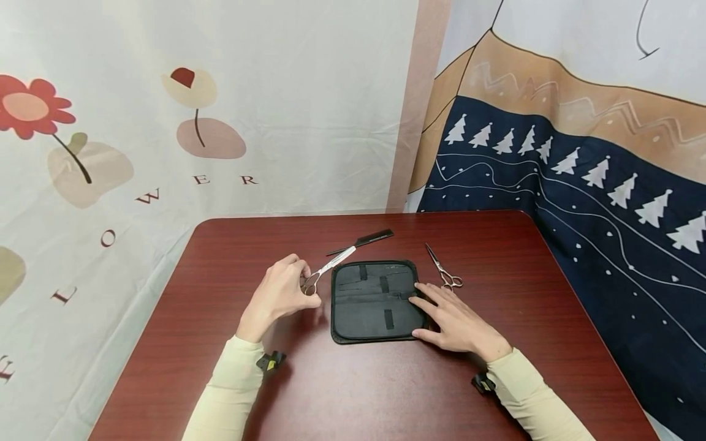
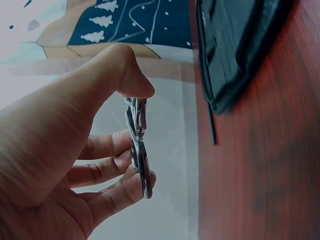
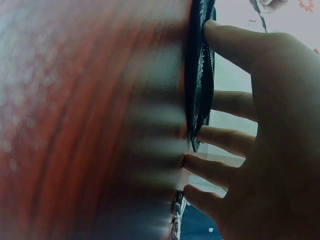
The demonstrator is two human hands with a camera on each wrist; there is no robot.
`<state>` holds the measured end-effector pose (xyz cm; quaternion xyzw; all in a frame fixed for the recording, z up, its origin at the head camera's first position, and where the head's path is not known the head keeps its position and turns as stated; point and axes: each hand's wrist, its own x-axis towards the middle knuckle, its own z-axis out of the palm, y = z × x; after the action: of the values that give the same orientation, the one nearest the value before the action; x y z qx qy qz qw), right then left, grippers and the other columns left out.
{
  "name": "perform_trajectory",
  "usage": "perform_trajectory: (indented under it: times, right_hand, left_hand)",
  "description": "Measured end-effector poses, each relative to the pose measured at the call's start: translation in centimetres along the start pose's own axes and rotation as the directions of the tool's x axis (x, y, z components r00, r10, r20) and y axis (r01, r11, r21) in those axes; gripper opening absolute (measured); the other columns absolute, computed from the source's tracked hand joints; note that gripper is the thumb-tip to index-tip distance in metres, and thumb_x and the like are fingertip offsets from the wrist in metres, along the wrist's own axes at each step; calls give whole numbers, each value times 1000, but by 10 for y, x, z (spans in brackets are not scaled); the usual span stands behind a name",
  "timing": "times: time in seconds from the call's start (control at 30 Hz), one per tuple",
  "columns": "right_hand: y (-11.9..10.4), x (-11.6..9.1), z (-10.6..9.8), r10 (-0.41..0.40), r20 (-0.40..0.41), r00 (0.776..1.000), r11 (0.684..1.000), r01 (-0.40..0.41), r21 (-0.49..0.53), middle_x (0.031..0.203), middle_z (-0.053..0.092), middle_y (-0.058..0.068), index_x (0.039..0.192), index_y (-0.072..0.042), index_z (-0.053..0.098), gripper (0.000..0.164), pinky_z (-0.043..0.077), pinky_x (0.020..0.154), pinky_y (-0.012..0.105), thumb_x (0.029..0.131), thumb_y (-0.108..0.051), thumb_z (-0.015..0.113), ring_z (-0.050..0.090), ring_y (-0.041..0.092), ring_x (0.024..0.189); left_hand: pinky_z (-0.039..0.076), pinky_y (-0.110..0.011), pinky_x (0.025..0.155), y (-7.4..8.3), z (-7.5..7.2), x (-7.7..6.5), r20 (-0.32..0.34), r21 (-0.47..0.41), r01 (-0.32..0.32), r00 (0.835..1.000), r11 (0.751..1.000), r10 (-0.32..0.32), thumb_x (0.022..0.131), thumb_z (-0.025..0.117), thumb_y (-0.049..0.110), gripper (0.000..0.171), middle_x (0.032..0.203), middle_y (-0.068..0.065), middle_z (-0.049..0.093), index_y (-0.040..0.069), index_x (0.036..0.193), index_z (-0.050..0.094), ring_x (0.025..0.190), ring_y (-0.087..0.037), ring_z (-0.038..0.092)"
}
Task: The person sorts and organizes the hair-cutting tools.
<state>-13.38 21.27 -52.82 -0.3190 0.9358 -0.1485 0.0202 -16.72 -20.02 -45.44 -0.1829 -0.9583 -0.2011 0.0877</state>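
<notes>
My left hand (image 1: 278, 294) holds a pair of silver scissors (image 1: 334, 261) by the finger rings, between thumb and fingertips, left of a black zip case. The blades point up and right, away from me. In the left wrist view the rings (image 2: 143, 170) show edge-on between thumb and fingers. The black case (image 1: 361, 321) lies open side up, with dark elastic loops inside. My right hand (image 1: 458, 318) rests with spread fingers on the case's right edge; the right wrist view shows the thumb touching the zip edge (image 3: 202, 65).
A second pair of silver scissors (image 1: 441, 267) lies right of the case, beyond my right fingers. Behind the case is a black comb (image 1: 375, 237), partly overlapped by the held blades. The red-brown table (image 1: 353, 392) ends at printed curtains (image 1: 309, 122) at the back.
</notes>
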Motion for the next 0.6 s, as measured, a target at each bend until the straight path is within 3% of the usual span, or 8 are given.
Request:
perform_trajectory:
  times: [0.6]
  right_hand:
    - [-1, 0, -1, -1, -3, 1000, 1000, 1, 1, 176, 48, 20, 161, -12, 62, 71, 40, 132, 71, 103, -48, 80, 49, 48, 162]
  left_hand:
    - [55, -39, 72, 53, -1, 5, -16, 26, -154, 988, 988, 155, 60, 83, 26, 35, 89, 1, 59, 10, 88, 70, 77, -19, 55]
